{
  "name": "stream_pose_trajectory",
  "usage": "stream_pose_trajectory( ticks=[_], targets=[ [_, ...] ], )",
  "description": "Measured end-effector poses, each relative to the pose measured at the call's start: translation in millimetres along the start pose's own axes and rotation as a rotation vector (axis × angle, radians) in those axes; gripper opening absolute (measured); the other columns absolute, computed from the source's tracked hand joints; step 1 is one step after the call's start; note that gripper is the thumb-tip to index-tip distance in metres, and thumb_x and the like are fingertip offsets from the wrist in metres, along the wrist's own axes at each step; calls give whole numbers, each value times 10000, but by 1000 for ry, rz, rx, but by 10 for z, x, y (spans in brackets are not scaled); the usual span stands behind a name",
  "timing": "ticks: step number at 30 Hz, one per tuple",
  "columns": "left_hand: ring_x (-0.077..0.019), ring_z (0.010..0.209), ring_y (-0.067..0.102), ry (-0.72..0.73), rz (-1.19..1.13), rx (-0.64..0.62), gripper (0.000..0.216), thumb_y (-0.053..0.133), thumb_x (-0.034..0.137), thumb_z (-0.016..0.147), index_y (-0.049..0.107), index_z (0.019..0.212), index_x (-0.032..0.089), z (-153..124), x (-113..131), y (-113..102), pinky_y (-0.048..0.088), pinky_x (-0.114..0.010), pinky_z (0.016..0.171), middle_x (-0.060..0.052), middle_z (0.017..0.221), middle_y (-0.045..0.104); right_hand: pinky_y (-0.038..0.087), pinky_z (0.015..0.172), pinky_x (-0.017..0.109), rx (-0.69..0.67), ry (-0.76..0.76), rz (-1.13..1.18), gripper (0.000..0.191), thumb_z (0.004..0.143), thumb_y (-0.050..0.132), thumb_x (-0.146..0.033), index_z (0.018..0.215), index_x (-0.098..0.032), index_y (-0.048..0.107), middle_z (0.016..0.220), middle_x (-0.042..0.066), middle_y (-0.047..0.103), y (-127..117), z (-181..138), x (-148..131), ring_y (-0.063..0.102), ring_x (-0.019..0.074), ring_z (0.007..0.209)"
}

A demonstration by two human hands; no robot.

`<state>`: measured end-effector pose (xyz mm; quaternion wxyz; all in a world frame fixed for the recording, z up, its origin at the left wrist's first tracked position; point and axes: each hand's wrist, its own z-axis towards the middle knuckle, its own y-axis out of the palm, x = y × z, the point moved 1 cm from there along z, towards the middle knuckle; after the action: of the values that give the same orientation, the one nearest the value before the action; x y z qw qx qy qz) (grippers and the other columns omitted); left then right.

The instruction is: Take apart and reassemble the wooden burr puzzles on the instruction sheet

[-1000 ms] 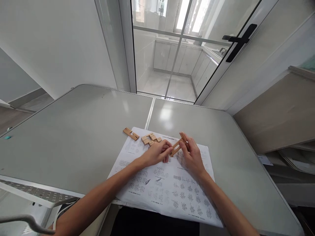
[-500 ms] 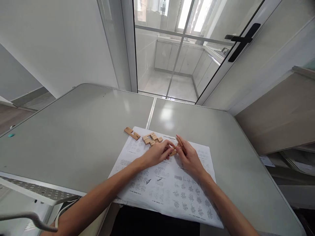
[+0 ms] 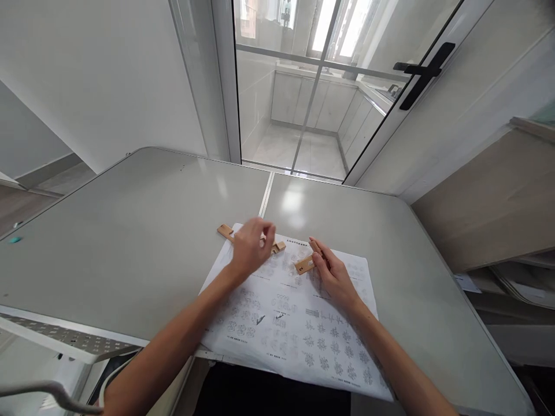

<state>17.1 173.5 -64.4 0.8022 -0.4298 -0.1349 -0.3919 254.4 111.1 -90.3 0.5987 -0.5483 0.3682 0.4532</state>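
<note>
My right hand (image 3: 333, 271) holds notched wooden puzzle pieces above the printed sheet. One piece (image 3: 304, 265), marked with a black character, juts out to the left from my thumb; another (image 3: 315, 247) stands at a slant by the fingers. My left hand (image 3: 251, 245), curled and smeared by motion, is over the wooden pieces to the left, and whether it grips one cannot be made out. From behind it a light wooden block (image 3: 278, 247) shows on the right side and a flat notched piece (image 3: 225, 231) on the left. The other blocks are hidden.
A white sheet (image 3: 299, 323) printed with puzzle diagrams lies on the grey table (image 3: 130, 242). A small teal object (image 3: 15, 239) is at the far left edge. Beyond the table stands a glass door (image 3: 303, 104) with a black handle (image 3: 427, 75). Shelves are at the right.
My left hand has let go of the pieces at my right hand and moved left and up over the other blocks. My right hand stays in place with its pieces.
</note>
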Motion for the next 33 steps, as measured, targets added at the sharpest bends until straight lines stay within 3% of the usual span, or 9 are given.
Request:
stream_pose_trajectory(
  ticks=[4,9,12,16,18,21,26,30,33],
  targets=[
    [-200,803,571,-185,139,142,314,433,361,1078,544,819,222,206,-340,-154,442,-330,791,-44,833,612,379,1249,564,18,12,31,502,1079,524,-531,1530,-316,578,1597,65,569,7,4,4,494,292,1508],
    [-226,883,584,-197,262,-5,412,444,372,1064,598,716,215,317,-742,-311,430,-380,937,-66,849,657,446,1204,513,21,57,91,510,1077,528,-535,1541,-326,562,1626,63,536,0,10,69,476,281,1518],
    [-217,879,606,-167,254,-122,511,437,403,1060,614,619,217,311,-881,-383,431,-379,956,-60,836,677,593,988,423,22,101,122,525,1072,524,-546,1551,-332,548,1639,72,520,-10,16,106,549,289,1429],
    [-221,807,583,-140,294,-200,541,473,438,1030,579,548,216,288,-932,-418,430,-393,908,-62,773,672,591,682,308,61,145,139,563,1046,539,-575,1536,-300,573,1475,112,648,-31,33,88,682,237,1048],
    [-230,798,570,-142,326,-199,523,504,427,1003,559,528,216,279,-927,-411,425,-396,884,-65,750,659,540,585,283,81,166,155,571,1035,543,-588,1509,-276,603,1247,107,724,-42,43,49,637,186,817],
    [-223,751,550,-167,370,-171,533,498,422,999,525,510,211,263,-914,-394,406,-376,807,-64,722,632,457,498,269,101,183,204,568,1015,568,-599,1469,-265,640,939,48,670,-53,58,-12,497,140,622],
    [-194,636,507,-218,404,-131,525,465,460,1020,519,562,209,243,-881,-397,291,-330,620,-52,669,591,391,470,265,88,197,222,593,1002,570,-625,1470,-264,628,824,3,546,-56,69,-41,407,130,572],
    [-185,668,543,-133,345,-227,485,534,533,984,565,619,214,243,-844,-402,341,-318,638,-43,718,643,395,473,259,96,209,233,604,1001,580,-624,1477,-254,625,829,4,545,-51,65,-35,402,128,581],
    [-182,678,540,-53,333,-287,536,582,550,948,487,548,206,239,-842,-402,383,-321,692,-49,727,636,383,462,259,97,218,246,604,1002,587,-612,1479,-243,625,819,7,552,-46,66,-47,390,125,574]
  ],
)
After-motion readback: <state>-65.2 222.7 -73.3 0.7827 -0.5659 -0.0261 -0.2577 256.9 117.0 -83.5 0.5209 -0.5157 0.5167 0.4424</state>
